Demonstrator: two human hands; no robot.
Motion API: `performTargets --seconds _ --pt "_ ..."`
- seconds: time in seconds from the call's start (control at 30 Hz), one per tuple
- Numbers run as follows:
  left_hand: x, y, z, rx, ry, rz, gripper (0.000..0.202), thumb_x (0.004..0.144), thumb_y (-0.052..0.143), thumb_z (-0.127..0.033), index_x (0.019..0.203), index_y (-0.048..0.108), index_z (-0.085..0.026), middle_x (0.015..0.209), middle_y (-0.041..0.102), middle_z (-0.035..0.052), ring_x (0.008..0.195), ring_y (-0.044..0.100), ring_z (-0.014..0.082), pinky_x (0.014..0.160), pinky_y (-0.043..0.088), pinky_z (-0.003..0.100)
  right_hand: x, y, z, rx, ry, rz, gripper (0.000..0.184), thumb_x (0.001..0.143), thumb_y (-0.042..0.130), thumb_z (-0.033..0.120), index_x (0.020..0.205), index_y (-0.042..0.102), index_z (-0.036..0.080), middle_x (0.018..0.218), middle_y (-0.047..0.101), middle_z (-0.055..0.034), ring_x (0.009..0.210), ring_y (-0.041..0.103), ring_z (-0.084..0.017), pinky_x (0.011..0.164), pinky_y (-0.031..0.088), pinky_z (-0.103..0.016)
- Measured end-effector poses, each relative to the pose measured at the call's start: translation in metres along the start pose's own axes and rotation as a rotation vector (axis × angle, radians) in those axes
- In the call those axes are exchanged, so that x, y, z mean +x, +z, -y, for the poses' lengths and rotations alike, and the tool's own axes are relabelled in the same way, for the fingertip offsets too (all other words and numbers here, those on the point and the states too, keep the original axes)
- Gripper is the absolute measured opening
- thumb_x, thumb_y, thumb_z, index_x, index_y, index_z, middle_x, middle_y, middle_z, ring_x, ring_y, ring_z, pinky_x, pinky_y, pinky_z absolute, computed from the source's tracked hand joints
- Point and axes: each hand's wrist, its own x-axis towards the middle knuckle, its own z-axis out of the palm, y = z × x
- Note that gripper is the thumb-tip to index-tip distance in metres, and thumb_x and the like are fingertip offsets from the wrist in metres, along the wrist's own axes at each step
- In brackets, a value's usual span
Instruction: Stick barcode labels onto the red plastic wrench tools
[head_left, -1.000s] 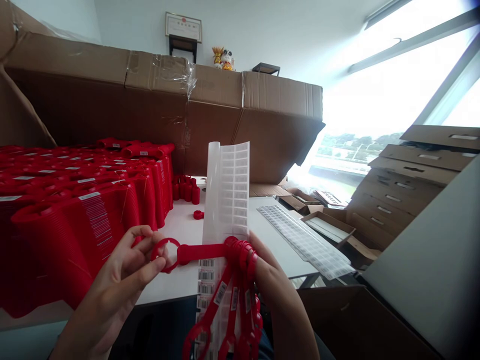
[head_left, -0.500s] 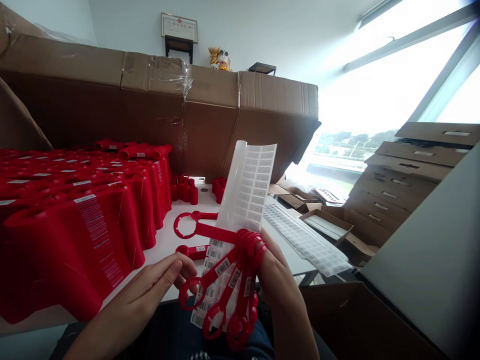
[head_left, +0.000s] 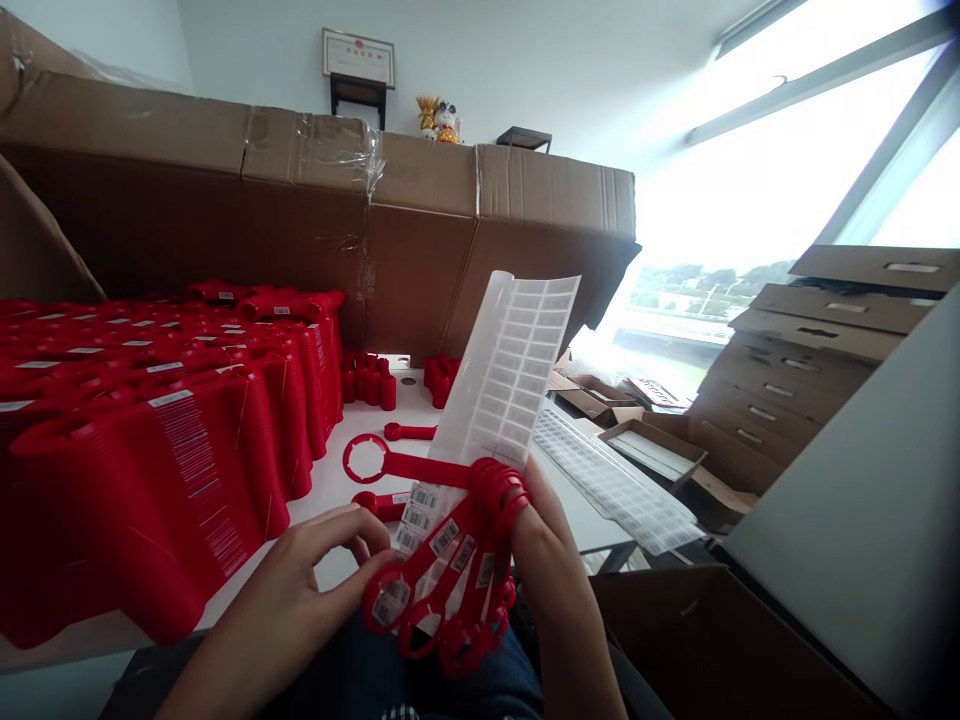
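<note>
My right hand (head_left: pixel 546 540) is closed around a fanned bunch of red plastic ring wrenches (head_left: pixel 480 590), several with white barcode labels on their handles. One wrench (head_left: pixel 427 468) points left, its large ring out over the white table. The same hand holds a curled label sheet (head_left: pixel 517 370) behind them; its upper part is bare backing, and barcode labels show lower down. My left hand (head_left: pixel 330 575) is at the sheet's lower left edge, thumb and fingers pinched together beside a wrench ring. What lies between those fingertips is hidden.
A large stack of labelled red wrenches (head_left: pixel 202 440) fills the table's left. Smaller red groups stand behind. Bare label sheets (head_left: pixel 615 480) lie to the right. A big cardboard sheet (head_left: pixel 315 220) leans across the back; an open carton (head_left: pixel 720 640) and stacked boxes (head_left: pixel 795 370) are right.
The label sheet has tilted and shifted right at its top. The hanging wrenches have swung up and left slightly. My left hand's thumb has come forward and down by the sheet's edge.
</note>
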Motion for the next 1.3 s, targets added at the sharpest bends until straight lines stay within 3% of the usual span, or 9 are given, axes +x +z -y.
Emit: performTargets --seconds 0.1,0.23,0.37,0.5,0.6,0.7,0.93,1.13,1.3 --pt "0.001 0.0 0.002 0.138 0.026 -0.08 0.023 0.096 0.06 -0.045 0.083 0.066 -0.027 0.086 0.061 -0.0021 0.08 0.055 0.0177 0.061 0.037 0.024 0.0 0.0 0.0 -0.059 0.005 0.013 0.037 0.095 0.056 0.036 0.129 0.063 0.027 0.13 0.069 -0.0083 0.118 0.062 -0.03 0.095 0.053 -0.041" --pt "-0.003 -0.002 -0.001 0.168 -0.021 -0.079 0.028 0.095 0.058 -0.049 0.082 0.067 -0.027 0.071 0.054 -0.0037 0.066 0.047 0.016 0.058 0.033 0.025 0.001 -0.001 -0.002 -0.151 -0.005 0.038 0.034 0.094 0.054 0.033 0.126 0.062 0.026 0.118 0.071 -0.0078 0.108 0.064 -0.029 0.093 0.052 -0.041" --pt "-0.006 -0.003 -0.004 0.069 -0.058 -0.143 0.032 0.093 0.059 -0.054 0.08 0.064 -0.025 0.066 0.049 -0.0051 0.06 0.043 0.0138 0.056 0.03 0.025 -0.002 0.0 -0.002 -0.173 0.043 0.098 0.036 0.094 0.05 0.032 0.128 0.06 0.026 0.114 0.071 -0.0089 0.101 0.065 -0.028 0.086 0.054 -0.042" --pt "-0.004 0.002 -0.006 -0.155 -0.08 -0.198 0.039 0.091 0.06 -0.061 0.082 0.062 -0.023 0.06 0.04 -0.007 0.055 0.033 0.0115 0.052 0.026 0.023 -0.007 0.006 -0.001 -0.163 0.068 0.13 0.036 0.094 0.051 0.033 0.129 0.058 0.026 0.128 0.066 -0.0095 0.111 0.063 -0.029 0.091 0.053 -0.043" --pt "-0.003 0.008 -0.011 -0.241 -0.115 -0.318 0.038 0.089 0.063 -0.059 0.084 0.061 -0.022 0.053 0.03 -0.0103 0.052 0.024 0.01 0.05 0.021 0.022 -0.01 0.01 -0.001 -0.165 0.058 0.173 0.03 0.095 0.049 0.03 0.123 0.058 0.026 0.129 0.065 -0.0089 0.107 0.062 -0.027 0.091 0.053 -0.041" --pt "-0.002 0.013 -0.015 -0.269 -0.117 -0.402 0.034 0.089 0.066 -0.055 0.088 0.063 -0.021 0.049 0.031 -0.0117 0.048 0.025 0.0087 0.049 0.021 0.022 -0.013 0.014 0.0 -0.17 0.053 0.222 0.022 0.096 0.047 0.029 0.114 0.058 0.025 0.123 0.066 -0.0081 0.095 0.062 -0.024 0.086 0.054 -0.04" --pt "-0.003 0.013 -0.019 -0.309 -0.131 -0.437 0.035 0.086 0.069 -0.055 0.087 0.067 -0.02 0.045 0.036 -0.0111 0.044 0.029 0.0079 0.046 0.022 0.021 -0.018 0.017 0.004 -0.155 0.045 0.233 0.025 0.095 0.046 0.026 0.117 0.057 0.025 0.114 0.067 -0.0067 0.103 0.061 -0.025 0.094 0.051 -0.04" --pt "-0.002 0.013 -0.019 -0.306 -0.141 -0.468 0.037 0.083 0.072 -0.057 0.087 0.069 -0.02 0.045 0.037 -0.0106 0.045 0.03 0.0084 0.046 0.025 0.021 -0.019 0.017 0.005 -0.146 0.064 0.228 0.032 0.096 0.047 0.029 0.126 0.057 0.026 0.128 0.064 -0.0081 0.116 0.058 -0.028 0.1 0.049 -0.043" --pt "-0.002 0.013 -0.018 -0.316 -0.138 -0.445 0.038 0.084 0.072 -0.057 0.089 0.069 -0.019 0.046 0.037 -0.0111 0.044 0.03 0.0074 0.046 0.022 0.021 -0.02 0.016 0.004 -0.152 0.065 0.227 0.039 0.095 0.046 0.027 0.133 0.057 0.028 0.128 0.065 -0.0072 0.118 0.058 -0.028 0.103 0.047 -0.044"
